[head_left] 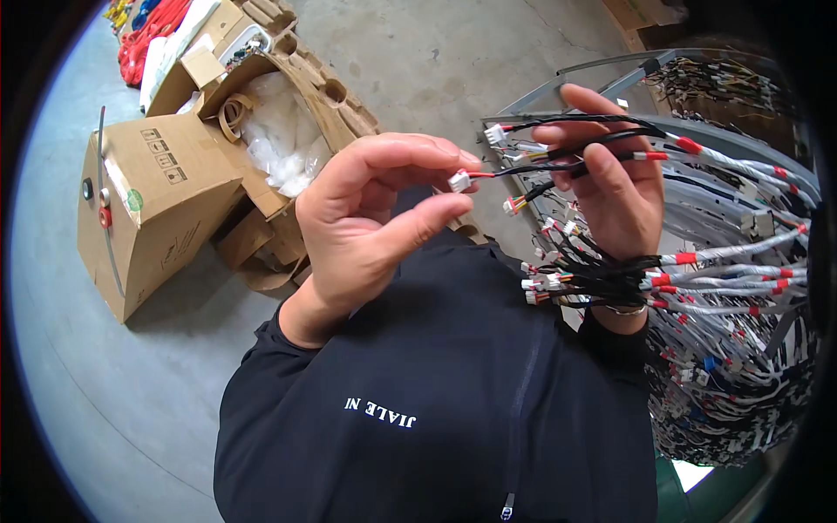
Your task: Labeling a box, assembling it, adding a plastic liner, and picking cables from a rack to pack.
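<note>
My left hand (pixel 353 218) is curled in a pinch, thumb and index finger on either side of a small white plug connector (pixel 459 180). Red and black wires run from that connector toward my right hand (pixel 623 200), whose thumb and fingers close on several black-sleeved cables (pixel 602 139). Other white connectors (pixel 495 134) stick out at the cables' free ends. Below, a thicker bunch of wire harnesses (pixel 602 275) lies across my right wrist. White sleeving with red bands covers the harnesses farther right.
A large heap of wire harnesses (pixel 724 392) fills the metal-framed rack (pixel 562 91) at my right. On the left are a cardboard box (pixel 166 209) and an opened carton with clear plastic bags (pixel 281 139). Red bundles (pixel 150 44) lie at the far left on the grey floor (pixel 436 52).
</note>
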Tool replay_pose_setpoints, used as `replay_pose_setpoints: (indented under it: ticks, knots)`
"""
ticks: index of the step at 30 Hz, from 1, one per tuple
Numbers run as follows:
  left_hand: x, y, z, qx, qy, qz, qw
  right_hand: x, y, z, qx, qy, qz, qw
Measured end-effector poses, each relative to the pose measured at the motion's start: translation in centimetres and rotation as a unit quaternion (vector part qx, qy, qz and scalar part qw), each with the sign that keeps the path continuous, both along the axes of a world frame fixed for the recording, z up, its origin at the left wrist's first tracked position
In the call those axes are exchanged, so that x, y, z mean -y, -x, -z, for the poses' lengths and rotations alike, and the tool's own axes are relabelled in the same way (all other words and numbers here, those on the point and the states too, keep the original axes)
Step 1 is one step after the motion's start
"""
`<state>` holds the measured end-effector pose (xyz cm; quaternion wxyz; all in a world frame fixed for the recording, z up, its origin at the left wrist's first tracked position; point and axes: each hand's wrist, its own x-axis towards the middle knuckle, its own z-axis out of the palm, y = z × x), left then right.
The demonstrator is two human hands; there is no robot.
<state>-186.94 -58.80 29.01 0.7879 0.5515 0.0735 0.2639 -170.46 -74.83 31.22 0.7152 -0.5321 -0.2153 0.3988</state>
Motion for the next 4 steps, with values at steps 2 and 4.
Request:
replay_pose_setpoints:
  ticks: [2,4]
  knots:
    - [-0.1,0.2,0.4,0.002,-0.005,0.003,1.0,-0.2,0.2,-0.3,0.001,0.016,0.014,1.0]
    - [-0.3,0.4,1.0,0.003,-0.006,0.009,1.0,0.0,-0.2,0.0,0.008,0.009,-0.012,1.0]
